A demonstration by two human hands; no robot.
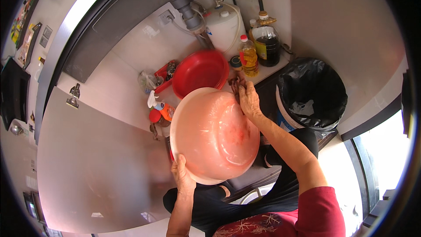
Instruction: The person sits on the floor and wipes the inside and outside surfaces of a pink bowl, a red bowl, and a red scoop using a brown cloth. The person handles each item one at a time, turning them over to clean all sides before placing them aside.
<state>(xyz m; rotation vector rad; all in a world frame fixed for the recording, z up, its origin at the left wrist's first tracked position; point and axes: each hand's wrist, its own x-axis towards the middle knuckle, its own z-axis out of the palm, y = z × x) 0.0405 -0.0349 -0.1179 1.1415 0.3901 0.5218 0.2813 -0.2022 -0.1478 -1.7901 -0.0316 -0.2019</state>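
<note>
A large pinkish translucent plastic basin [206, 131] is tilted on its side in front of me, with its base facing up and right. My left hand [183, 174] grips its rim at the lower left, thumb on the outside. Against the upper right of its wall lies my right hand [249, 102], with fingers bent. Beside those fingers is a blurred brown shape [237, 82] that I cannot make out. Just beyond, inside the open cupboard, a red basin [199, 72] leans tilted near the drain pipe.
Oil bottle [249, 57] and a dark-filled jug [267, 46] stand at the cupboard's right. A bin with a black bag [311, 87] is on the right. Left are a spray bottle [163, 107], a red-lidded jar [158, 117] and the open door [101, 162]. A white tank [221, 26] stands behind.
</note>
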